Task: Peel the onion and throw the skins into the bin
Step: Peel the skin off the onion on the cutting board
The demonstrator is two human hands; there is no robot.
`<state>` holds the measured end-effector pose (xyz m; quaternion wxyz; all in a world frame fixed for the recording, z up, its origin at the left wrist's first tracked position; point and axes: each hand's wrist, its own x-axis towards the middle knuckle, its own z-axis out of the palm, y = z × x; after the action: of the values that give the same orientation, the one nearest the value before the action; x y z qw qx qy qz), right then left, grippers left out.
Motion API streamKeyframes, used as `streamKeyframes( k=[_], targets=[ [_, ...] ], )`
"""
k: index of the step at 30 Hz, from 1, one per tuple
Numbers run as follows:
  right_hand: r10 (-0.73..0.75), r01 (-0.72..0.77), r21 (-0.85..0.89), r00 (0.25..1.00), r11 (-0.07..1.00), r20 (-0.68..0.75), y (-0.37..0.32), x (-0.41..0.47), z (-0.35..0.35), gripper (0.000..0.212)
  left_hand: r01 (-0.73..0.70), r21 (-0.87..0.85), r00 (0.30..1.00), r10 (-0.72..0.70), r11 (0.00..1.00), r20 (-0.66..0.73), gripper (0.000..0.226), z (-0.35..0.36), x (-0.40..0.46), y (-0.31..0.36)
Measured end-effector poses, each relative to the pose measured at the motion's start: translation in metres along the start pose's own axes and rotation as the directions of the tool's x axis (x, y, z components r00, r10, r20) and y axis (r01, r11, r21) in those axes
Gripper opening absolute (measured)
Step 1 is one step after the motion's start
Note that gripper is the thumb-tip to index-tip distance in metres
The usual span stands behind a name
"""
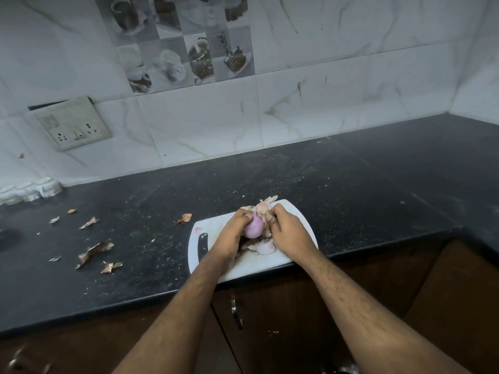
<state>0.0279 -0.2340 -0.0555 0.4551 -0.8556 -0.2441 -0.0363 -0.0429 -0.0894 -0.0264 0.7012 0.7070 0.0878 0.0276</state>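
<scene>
Pink-purple onion sits low centre of the frame, above the white cutting board, steadied by the left hand whose grip is closed around it so the right hand can pinch and pull away a skin. Loose skins litter the table at lower left.

A white plastic cutting board lies on the dark speckled stone counter at the lower middle of the frame, at the counter's front edge, and both hands meet above it, the left hand and the right hand touching a round pale purple onion between them. More thin papery onion skins lie on the board under the hands. Dry brown skin scraps lie on the counter to the left, and a square wall socket plate sits on the marble-look tiled wall behind, at the upper left.
</scene>
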Motion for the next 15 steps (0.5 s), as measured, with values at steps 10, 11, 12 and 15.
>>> streamKeyframes(
  k=[10,11,12,15],
  targets=[
    [-0.038,0.03,0.298,0.999,0.954,0.02,0.001,-0.003,-0.002,0.007,-0.041,-0.005,0.999,0.041,0.999,-0.032,0.023,-0.005,0.007,-0.009],
    [-0.026,0.019,0.289,0.999,0.957,0.019,0.001,-0.003,-0.002,0.007,-0.041,-0.008,0.999,0.041,0.999,-0.027,0.026,-0.005,0.008,-0.009],
    [-0.011,0.006,0.282,1.0,0.959,0.017,0.0,-0.002,-0.003,0.006,-0.043,-0.007,0.999,0.043,0.999,-0.027,0.029,-0.005,0.009,-0.01],
    [0.023,-0.023,0.277,1.0,0.961,0.005,0.001,0.0,-0.003,0.004,-0.062,0.042,0.997,0.064,0.997,-0.042,0.033,-0.006,0.012,-0.014]
  ],
)
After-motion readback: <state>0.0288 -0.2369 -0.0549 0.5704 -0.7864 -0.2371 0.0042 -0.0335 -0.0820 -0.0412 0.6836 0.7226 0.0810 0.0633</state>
